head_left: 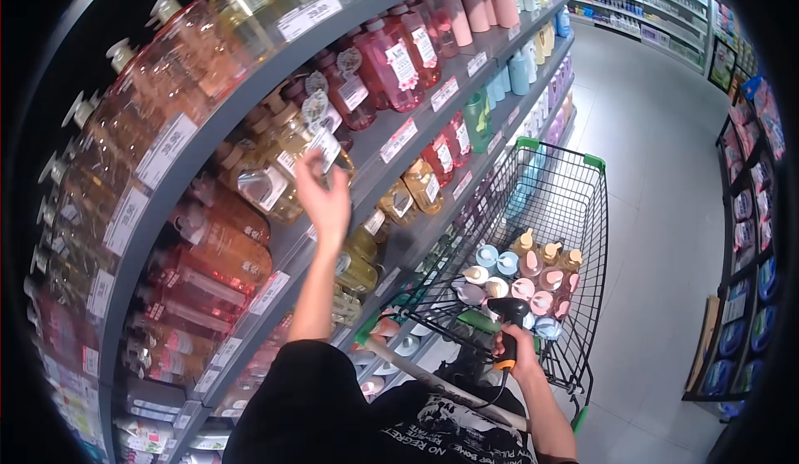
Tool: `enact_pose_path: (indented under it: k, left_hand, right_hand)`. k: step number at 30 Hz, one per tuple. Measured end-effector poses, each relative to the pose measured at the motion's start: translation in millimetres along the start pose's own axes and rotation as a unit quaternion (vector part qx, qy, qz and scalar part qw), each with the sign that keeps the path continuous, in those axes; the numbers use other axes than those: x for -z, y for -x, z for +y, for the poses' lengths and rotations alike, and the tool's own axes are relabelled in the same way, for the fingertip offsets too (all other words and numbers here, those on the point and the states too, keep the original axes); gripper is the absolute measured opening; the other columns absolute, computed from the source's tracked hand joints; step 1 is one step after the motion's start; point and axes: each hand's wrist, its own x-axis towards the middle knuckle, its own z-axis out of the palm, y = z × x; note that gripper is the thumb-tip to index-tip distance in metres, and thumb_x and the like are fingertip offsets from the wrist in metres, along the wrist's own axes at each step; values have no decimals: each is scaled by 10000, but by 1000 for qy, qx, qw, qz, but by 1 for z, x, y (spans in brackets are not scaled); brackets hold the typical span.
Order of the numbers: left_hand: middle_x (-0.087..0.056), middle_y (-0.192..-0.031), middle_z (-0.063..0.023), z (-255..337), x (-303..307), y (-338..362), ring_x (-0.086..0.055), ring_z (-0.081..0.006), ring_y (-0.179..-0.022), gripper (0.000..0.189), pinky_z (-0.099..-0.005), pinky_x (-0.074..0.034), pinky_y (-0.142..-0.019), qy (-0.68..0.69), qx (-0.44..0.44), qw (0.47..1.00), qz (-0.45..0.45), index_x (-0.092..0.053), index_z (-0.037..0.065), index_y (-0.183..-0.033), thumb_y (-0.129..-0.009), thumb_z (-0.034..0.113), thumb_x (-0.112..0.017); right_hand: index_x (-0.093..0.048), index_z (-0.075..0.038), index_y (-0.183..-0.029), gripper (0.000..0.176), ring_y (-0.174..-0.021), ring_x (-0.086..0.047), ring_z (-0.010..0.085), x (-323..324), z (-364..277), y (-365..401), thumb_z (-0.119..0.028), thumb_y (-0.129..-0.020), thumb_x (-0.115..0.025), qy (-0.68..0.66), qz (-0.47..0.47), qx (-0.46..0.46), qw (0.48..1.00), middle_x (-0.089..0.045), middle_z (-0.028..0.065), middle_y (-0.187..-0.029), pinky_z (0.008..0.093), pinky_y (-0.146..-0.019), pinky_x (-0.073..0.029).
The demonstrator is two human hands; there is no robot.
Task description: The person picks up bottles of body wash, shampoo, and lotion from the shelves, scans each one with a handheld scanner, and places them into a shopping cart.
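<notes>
On the middle shelf my left hand (323, 202) is raised to a clear, yellowish bottle (326, 146) with a white label. Its fingers are bent against the bottle's lower part; some fingertips are hidden. Other golden pump bottles (266, 181) stand to the left, and dark pink bottles (398, 60) to the right. Over the cart's handle, my right hand (518, 349) is wrapped round the grip of a black and orange barcode scanner (506, 312), its head pointing away from me.
A black wire shopping cart (595, 206) with green corners holds several pump bottles (524, 287). Its handle bar (416, 372) runs across my front. Price tags (399, 138) line the shelf edges. Across the tiled aisle (645, 297) stands a rack of packaged goods (741, 256).
</notes>
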Motion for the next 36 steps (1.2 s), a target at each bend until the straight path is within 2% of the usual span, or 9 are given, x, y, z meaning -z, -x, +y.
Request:
enact_pose_path:
  k: [3,5,8,12,13,15,23,25,36]
  left_hand:
    - [-576,-1064,-182,-19,20,-64,-569,-223,-970,318,-342,-455,-918,5,15,988,154,-536,-84,-1066,-784,42,-610]
    - [-599,-1095,-183,-16,40,-109,-557,-188,-990,343,-304,-431,-914,-79,251,964,-37,-577,-91,-1067,-820,141,-627]
    - [-605,-1142,-156,-16,17,-128,-550,-162,-1016,412,-286,-423,-889,177,291,940,-14,-625,-67,-1090,-857,272,-635]
    - [-611,-1160,-131,-1,-6,-132,-558,-158,-1048,537,-287,-416,-894,253,299,919,29,-607,-77,-1142,-880,392,-615]
    - [-630,-1120,-158,-18,-12,-137,-578,-187,-1021,576,-318,-431,-873,101,302,946,54,-592,-45,-1162,-881,459,-585]
    - [-647,-1072,-186,-36,-18,-138,-597,-234,-980,609,-354,-435,-854,59,295,952,64,-574,-1,-1193,-874,517,-559]
    - [-673,-993,-151,-10,4,-121,-607,-212,-947,519,-332,-437,-844,134,230,958,103,-555,-1,-1224,-894,398,-578]
    - [-639,-1063,-84,-12,10,-120,-555,-134,-973,382,-274,-419,-845,208,232,946,89,-630,-98,-1080,-911,238,-562]
    - [-653,-848,-55,-28,27,-106,-574,-115,-772,259,-287,-452,-710,227,182,946,145,-670,-64,-908,-911,179,-580]
  right_hand:
    - [-506,-12,-1006,245,-490,-471,157,-2,0,0,-137,-811,-586,34,6,17,999,-524,71,-651,327,-506,-464]
    - [-511,-8,-963,213,-490,-476,160,-2,1,0,-139,-812,-583,44,8,32,998,-530,76,-651,332,-506,-470]
    - [-494,-43,-875,154,-495,-473,152,-4,0,1,-149,-815,-588,47,12,30,998,-535,69,-643,316,-515,-456]
    - [-495,-40,-885,162,-486,-473,155,-3,4,0,-157,-819,-586,78,8,44,996,-534,68,-644,314,-510,-461]
    - [-495,-40,-885,162,-486,-473,155,-4,4,0,-157,-819,-586,80,5,46,996,-534,68,-644,314,-510,-461]
    - [-497,-38,-892,171,-486,-476,155,-5,4,1,-164,-819,-587,70,0,57,996,-534,69,-645,310,-504,-460]
    - [-501,-4,-939,179,-497,-478,171,-5,5,1,-118,-816,-562,75,-1,61,995,-531,89,-656,331,-510,-468]
    - [-503,-9,-930,174,-495,-480,166,-8,4,3,-118,-812,-568,73,4,60,996,-537,86,-660,328,-510,-472]
    - [-509,-5,-911,181,-491,-506,160,-12,5,7,-129,-802,-583,129,-3,78,989,-550,82,-672,318,-517,-502]
